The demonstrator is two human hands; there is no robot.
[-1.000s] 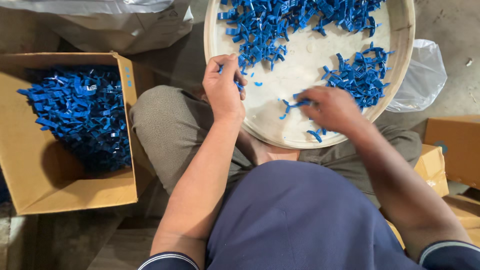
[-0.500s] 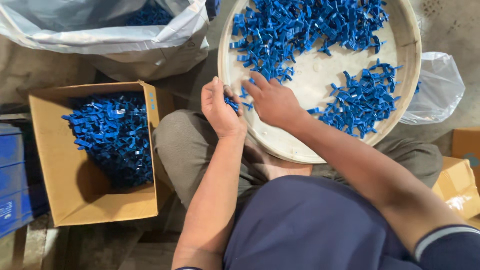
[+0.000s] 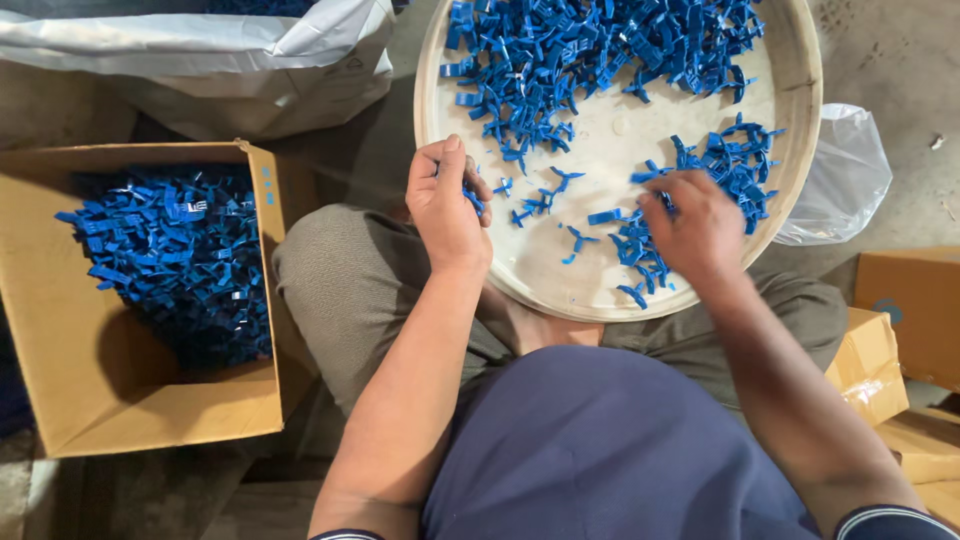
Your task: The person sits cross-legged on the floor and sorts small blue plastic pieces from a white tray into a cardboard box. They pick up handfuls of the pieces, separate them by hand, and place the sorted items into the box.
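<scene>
blue plastic pieces [image 3: 600, 60] lie heaped along the far edge of the round tray [image 3: 800, 90] resting on our lap, with a smaller cluster by its right edge. our left hand [image 3: 445, 205] is clenched around a few pieces at the near-left rim. our right hand [image 3: 695, 225] presses curled fingers into the right cluster; whether it grasps any, we cannot tell. a cardboard box [image 3: 130, 410] of the same pieces sits to our left.

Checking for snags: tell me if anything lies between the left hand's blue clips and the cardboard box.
Nothing visible does. The left hand holds blue clips over the tray rim; the open box sits to its left, past only the bent knee, which lies lower.
</scene>
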